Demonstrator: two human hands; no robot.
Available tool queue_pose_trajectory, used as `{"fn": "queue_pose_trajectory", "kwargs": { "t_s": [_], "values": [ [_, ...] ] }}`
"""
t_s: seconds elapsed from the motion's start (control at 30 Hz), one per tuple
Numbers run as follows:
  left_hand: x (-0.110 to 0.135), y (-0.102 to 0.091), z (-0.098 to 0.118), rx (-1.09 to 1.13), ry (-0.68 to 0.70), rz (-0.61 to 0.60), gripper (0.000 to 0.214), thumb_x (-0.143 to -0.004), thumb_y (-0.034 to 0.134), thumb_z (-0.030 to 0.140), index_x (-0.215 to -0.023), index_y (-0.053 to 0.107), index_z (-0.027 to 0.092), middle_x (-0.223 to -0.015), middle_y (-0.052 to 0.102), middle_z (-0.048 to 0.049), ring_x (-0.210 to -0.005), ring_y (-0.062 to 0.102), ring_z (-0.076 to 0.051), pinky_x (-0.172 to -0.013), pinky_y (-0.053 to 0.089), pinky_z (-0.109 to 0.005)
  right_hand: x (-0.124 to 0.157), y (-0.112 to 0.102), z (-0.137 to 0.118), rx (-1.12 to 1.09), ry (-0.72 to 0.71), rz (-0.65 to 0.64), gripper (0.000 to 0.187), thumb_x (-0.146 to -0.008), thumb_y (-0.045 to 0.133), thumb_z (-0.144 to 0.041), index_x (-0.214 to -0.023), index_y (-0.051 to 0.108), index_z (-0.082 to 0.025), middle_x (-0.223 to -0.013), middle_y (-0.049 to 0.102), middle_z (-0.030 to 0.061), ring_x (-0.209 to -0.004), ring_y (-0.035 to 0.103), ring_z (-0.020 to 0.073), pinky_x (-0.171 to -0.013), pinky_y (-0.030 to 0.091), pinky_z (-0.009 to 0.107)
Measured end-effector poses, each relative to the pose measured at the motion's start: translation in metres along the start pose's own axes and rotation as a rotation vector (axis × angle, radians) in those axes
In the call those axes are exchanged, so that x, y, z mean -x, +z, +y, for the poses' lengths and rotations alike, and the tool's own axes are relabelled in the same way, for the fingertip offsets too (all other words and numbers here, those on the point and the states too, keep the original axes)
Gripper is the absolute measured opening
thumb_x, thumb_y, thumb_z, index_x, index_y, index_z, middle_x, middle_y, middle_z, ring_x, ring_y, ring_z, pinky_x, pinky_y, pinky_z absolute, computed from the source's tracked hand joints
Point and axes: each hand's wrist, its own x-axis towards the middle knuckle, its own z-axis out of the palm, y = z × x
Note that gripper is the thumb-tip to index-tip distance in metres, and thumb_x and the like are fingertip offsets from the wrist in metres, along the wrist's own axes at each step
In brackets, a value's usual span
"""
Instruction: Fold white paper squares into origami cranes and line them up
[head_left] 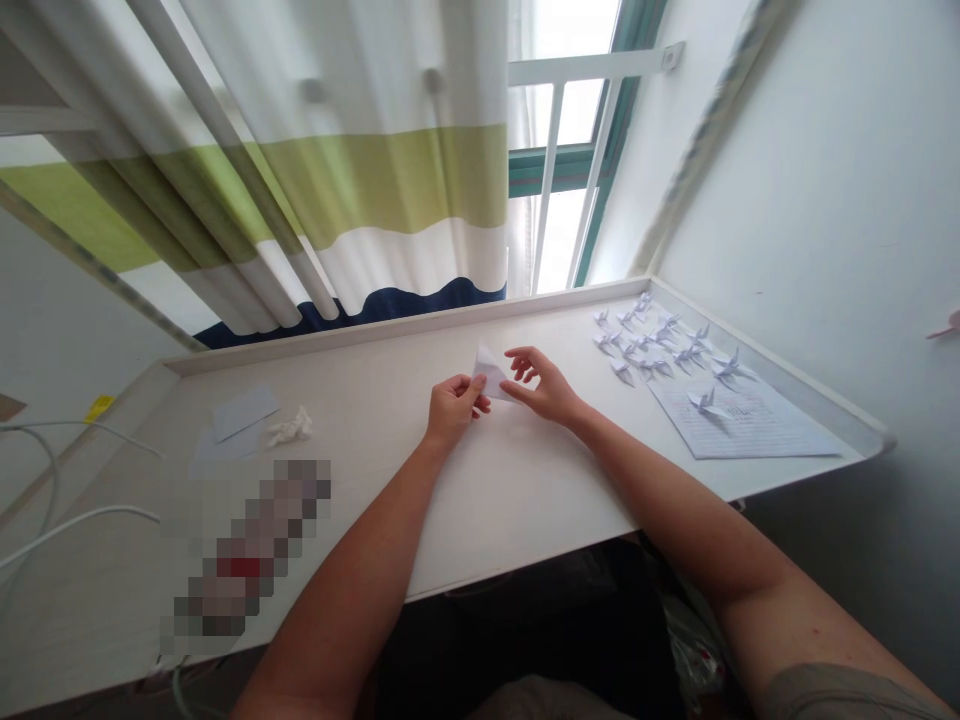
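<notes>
A small folded piece of white paper (pixel 489 370) is held up over the white desk (pixel 517 510), its pointed tip facing away from me. My left hand (pixel 454 408) pinches the paper's left edge between thumb and fingers. On the other side, my right hand (pixel 546 385) has its thumb against the paper's lower right corner. The fingers of that hand are spread and curved, apart from the sheet.
Several folded paper cranes (pixel 664 340) stand at the back right, one on a printed sheet (pixel 757 420). At left lie flat paper pieces (pixel 246 412), a crumpled tissue (pixel 290 428), a blurred-out object (pixel 255 550) and white cables (pixel 82 520). A raised rim (pixel 375 332) borders the desk.
</notes>
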Motion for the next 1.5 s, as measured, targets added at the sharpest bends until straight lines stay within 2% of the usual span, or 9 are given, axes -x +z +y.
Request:
{"fn": "queue_pose_trajectory", "kwargs": {
  "t_s": [0.13,0.3,0.53,0.7,0.83,1.0,1.1,1.3,1.5],
  "values": [
    [0.000,0.000,0.002,0.031,0.034,0.004,0.056,-0.074,0.087,0.066,-0.064,0.058,0.019,-0.049,0.061,0.0016,-0.048,0.062,-0.013,-0.051,0.046,-0.024,0.004,0.002,-0.005,0.094,-0.113,-0.126,0.060,-0.082,0.084,-0.047,-0.133,0.063,-0.025,-0.119,0.067,0.0111,-0.103,0.066,0.0264,-0.088,0.057,0.043],
    [0.005,0.002,0.013,0.069,0.074,-0.054,0.067,-0.066,0.090,0.072,-0.057,0.048,0.020,-0.045,0.051,0.0052,-0.045,0.058,-0.012,-0.049,0.043,-0.024,0.003,0.001,-0.007,-0.034,-0.027,-0.153,0.037,-0.089,0.077,-0.050,-0.111,0.073,-0.021,-0.100,0.074,0.0076,-0.090,0.069,0.0222,-0.082,0.058,0.039],
    [0.012,0.005,0.027,0.078,0.100,-0.181,0.069,-0.064,0.090,0.074,-0.053,0.046,0.021,-0.043,0.049,0.0042,-0.045,0.061,-0.015,-0.049,0.044,-0.026,0.000,-0.007,-0.007,-0.309,0.148,-0.258,0.048,-0.084,0.077,-0.063,-0.095,0.075,-0.017,-0.082,0.073,0.0042,-0.076,0.066,0.0175,-0.073,0.056,0.033],
    [0.014,0.004,0.027,0.023,0.107,-0.241,0.060,-0.072,0.089,0.065,-0.055,0.055,0.019,-0.048,0.056,0.0001,-0.052,0.065,-0.016,-0.053,0.046,-0.027,-0.004,-0.007,-0.008,-0.292,0.201,-0.075,0.050,-0.084,0.072,-0.067,-0.077,0.066,-0.018,-0.067,0.063,-0.0006,-0.065,0.057,0.0138,-0.063,0.050,0.029],
    [0.009,0.000,0.021,0.018,0.059,-0.137,0.052,-0.081,0.082,0.054,-0.056,0.053,0.020,-0.048,0.050,0.0032,-0.058,0.067,-0.016,-0.058,0.052,-0.025,-0.009,-0.009,-0.003,-0.434,0.247,0.118,0.058,-0.077,0.075,-0.076,-0.078,0.057,-0.021,-0.063,0.058,-0.0040,-0.058,0.054,0.0122,-0.056,0.051,0.028],
    [0.000,-0.005,0.015,0.049,-0.011,-0.081,0.038,-0.072,0.088,0.045,-0.083,0.062,0.019,-0.076,0.072,-0.0019,-0.074,0.072,-0.018,-0.058,0.059,-0.026,-0.009,-0.009,-0.002,-0.490,0.282,0.039,0.066,-0.071,0.079,-0.081,-0.082,0.057,-0.021,-0.062,0.064,-0.0020,-0.053,0.064,0.0157,-0.052,0.060,0.033],
    [-0.002,-0.004,0.014,0.121,-0.076,-0.079,0.056,-0.068,0.090,0.046,-0.108,0.063,0.018,-0.090,0.078,-0.0050,-0.074,0.074,-0.020,-0.058,0.062,-0.030,-0.006,-0.008,-0.004,-0.505,0.295,-0.033,0.065,-0.071,0.081,-0.080,-0.082,0.059,-0.019,-0.062,0.067,-0.0008,-0.053,0.066,0.0157,-0.051,0.063,0.033],
    [-0.002,-0.002,0.016,0.157,-0.108,-0.123,0.058,-0.066,0.093,0.048,-0.105,0.065,0.016,-0.086,0.078,-0.0054,-0.065,0.076,-0.020,-0.055,0.060,-0.028,-0.006,-0.009,-0.003,-0.538,0.353,-0.033,0.065,-0.069,0.083,-0.079,-0.085,0.061,-0.020,-0.063,0.069,-0.0011,-0.052,0.068,0.0161,-0.051,0.066,0.034],
    [0.001,-0.003,0.016,0.149,-0.135,-0.118,0.048,-0.071,0.088,0.040,-0.106,0.067,0.015,-0.083,0.077,-0.0050,-0.063,0.076,-0.021,-0.055,0.061,-0.030,-0.003,-0.010,-0.006,-0.561,0.376,-0.163,0.046,-0.076,0.090,-0.054,-0.098,0.072,-0.018,-0.082,0.077,0.0048,-0.064,0.073,0.0180,-0.054,0.066,0.031]
  ]
}}
